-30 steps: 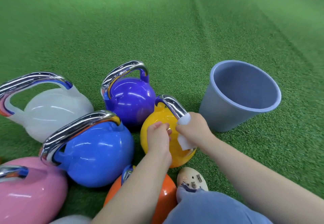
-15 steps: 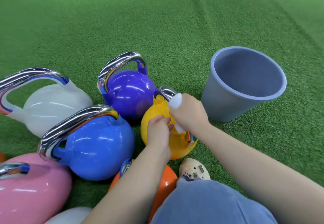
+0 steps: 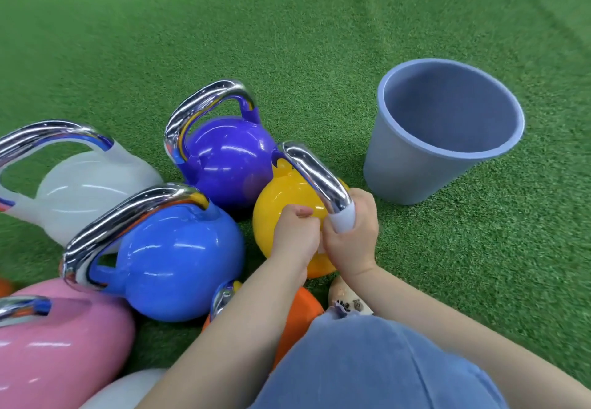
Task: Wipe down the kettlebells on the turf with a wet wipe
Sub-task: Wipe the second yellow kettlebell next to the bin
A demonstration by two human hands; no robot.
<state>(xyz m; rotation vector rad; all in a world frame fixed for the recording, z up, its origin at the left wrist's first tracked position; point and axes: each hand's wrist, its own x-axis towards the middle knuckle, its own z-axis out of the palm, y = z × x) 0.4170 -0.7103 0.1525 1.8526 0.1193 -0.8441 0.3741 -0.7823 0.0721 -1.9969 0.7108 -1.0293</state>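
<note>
We see green turf (image 3: pixel 287 40) filling the view, and on it a grey-blue bucket (image 3: pixel 412 165) standing upright to the right, near the cluster of kettlebells but apart from it. At the lower left lies a pink kettlebell (image 3: pixel 64 344), with a white kettlebell (image 3: pixel 89 184) behind it. A blue kettlebell (image 3: pixel 179 261) sits between them and our hands, touching a purple kettlebell (image 3: pixel 227 159) further back. The yellow kettlebell (image 3: pixel 284 203) rests on the turf just right of the purple one, its chrome handle (image 3: pixel 316 175) arching toward us. An orange kettlebell (image 3: pixel 297 312) is mostly hidden by our left forearm and a denim-clad knee (image 3: pixel 367 360); a beige shoe (image 3: pixel 348 300) peeks out beside it.

Our right hand (image 3: pixel 351 232) is curled round the near end of the handle, grasping the white wet wipe (image 3: pixel 343 219) wrapped against it. Our left hand (image 3: pixel 294 236) is clenched against the yellow ball, blocking its front; we cannot tell what it holds. We can read no writing anywhere.
</note>
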